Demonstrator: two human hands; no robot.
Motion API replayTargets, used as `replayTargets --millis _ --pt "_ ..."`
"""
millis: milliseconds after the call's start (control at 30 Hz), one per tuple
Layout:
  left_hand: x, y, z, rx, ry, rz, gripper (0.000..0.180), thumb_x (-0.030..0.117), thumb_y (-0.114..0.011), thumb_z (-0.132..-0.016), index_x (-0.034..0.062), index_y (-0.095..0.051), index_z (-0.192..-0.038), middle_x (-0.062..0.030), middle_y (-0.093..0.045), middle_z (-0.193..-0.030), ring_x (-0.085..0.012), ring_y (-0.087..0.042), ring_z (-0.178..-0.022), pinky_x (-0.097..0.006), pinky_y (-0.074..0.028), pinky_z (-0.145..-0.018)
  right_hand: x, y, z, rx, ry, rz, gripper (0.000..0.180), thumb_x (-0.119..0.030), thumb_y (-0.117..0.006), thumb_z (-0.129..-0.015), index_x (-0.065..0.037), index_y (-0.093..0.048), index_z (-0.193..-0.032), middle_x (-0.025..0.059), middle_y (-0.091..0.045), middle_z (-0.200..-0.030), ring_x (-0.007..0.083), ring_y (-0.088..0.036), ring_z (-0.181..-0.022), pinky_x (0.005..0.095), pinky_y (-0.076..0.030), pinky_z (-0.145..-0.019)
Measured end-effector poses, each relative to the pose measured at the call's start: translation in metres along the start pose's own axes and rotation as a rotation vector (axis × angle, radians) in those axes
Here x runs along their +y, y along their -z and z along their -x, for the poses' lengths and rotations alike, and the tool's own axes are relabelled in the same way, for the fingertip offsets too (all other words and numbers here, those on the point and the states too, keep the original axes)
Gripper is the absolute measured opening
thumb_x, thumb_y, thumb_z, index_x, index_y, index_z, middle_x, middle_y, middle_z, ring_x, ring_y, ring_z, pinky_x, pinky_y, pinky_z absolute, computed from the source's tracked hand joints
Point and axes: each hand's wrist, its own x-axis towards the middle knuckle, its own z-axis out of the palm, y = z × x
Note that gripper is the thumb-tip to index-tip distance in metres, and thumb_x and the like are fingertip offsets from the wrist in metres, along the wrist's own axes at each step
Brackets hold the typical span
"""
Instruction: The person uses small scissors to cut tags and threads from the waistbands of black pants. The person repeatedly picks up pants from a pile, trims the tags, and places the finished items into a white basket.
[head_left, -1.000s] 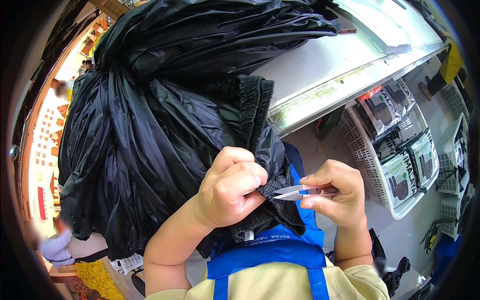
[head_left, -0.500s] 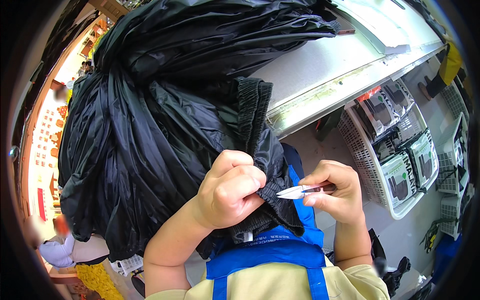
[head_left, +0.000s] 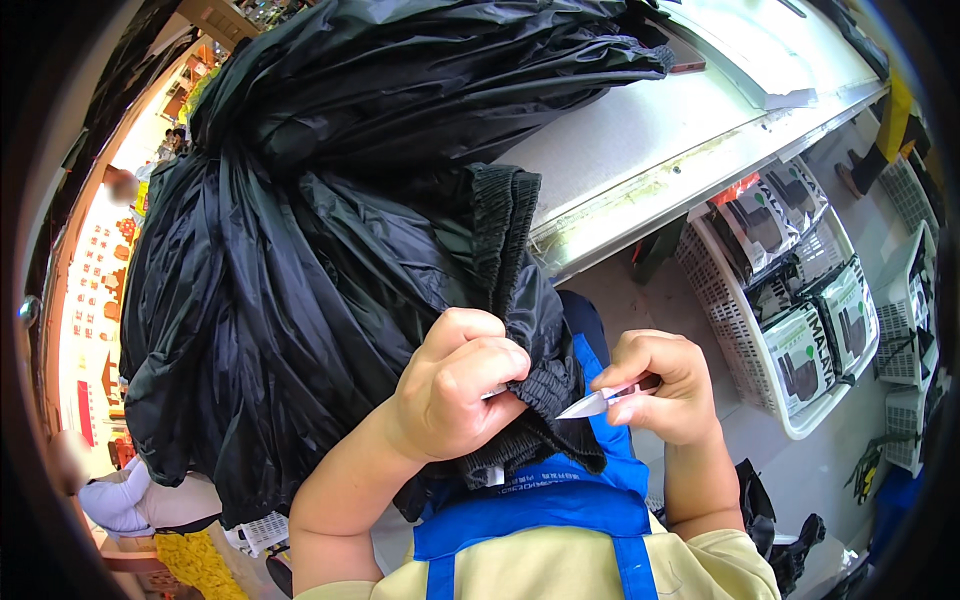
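A large heap of shiny black fabric (head_left: pixel 290 260) is spread from the table down over my lap. My left hand (head_left: pixel 450 390) is closed, fingers curled on the gathered elastic edge (head_left: pixel 548 390) of that fabric. Something small and pale shows under its fingertips, too little to name. My right hand (head_left: pixel 668 388) grips a pair of thread snips (head_left: pixel 584 405) between thumb and fingers. Their silver blades are together, tip pointing left at the elastic edge; whether they touch it I cannot tell. Another ruffled elastic band (head_left: pixel 505 230) stands up beyond my left hand.
A white table (head_left: pixel 620 140) lies ahead, with papers at its far right. White plastic baskets (head_left: pixel 720 330) of packaged goods stand on the floor to my right. A person in lilac (head_left: pixel 115 500) is at the lower left, near a yellow pile (head_left: pixel 195 565). I wear a blue apron (head_left: pixel 530 525).
The snips' blades were slightly apart and have come together. My right hand has moved a little to the left and down. The left hand has barely shifted on the elastic edge.
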Motion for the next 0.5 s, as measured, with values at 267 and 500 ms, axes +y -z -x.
replayTargets --millis 267,500 --pt "0.031 0.018 -0.014 -0.363 -0.127 -0.364 0.01 0.02 -0.062 -0.067 0.0121 -0.055 -0.067 -0.0023 -0.052 -0.075 -0.0198 -0.051 -0.087 -0.042 -0.04 -0.096 0.048 -0.006 0.002 0.16 0.13 -0.279 0.014 -0.014 -0.063 -0.086 -0.002 -0.059 -0.082 0.0037 -0.055 -0.081 0.0087 -0.048 -0.07 0.0217 -0.038 -0.064" --pt "0.053 0.078 0.02 -1.034 0.372 0.069 0.022 0.016 -0.067 -0.061 0.0039 -0.051 -0.07 -0.013 -0.05 -0.07 -0.033 -0.054 -0.07 -0.039 -0.048 -0.067 0.04 0.011 -0.058 0.271 0.239 -0.003 0.022 -0.018 -0.05 -0.094 -0.001 -0.063 -0.09 0.0124 -0.054 -0.109 0.0231 -0.051 -0.105 0.0346 -0.039 -0.092"
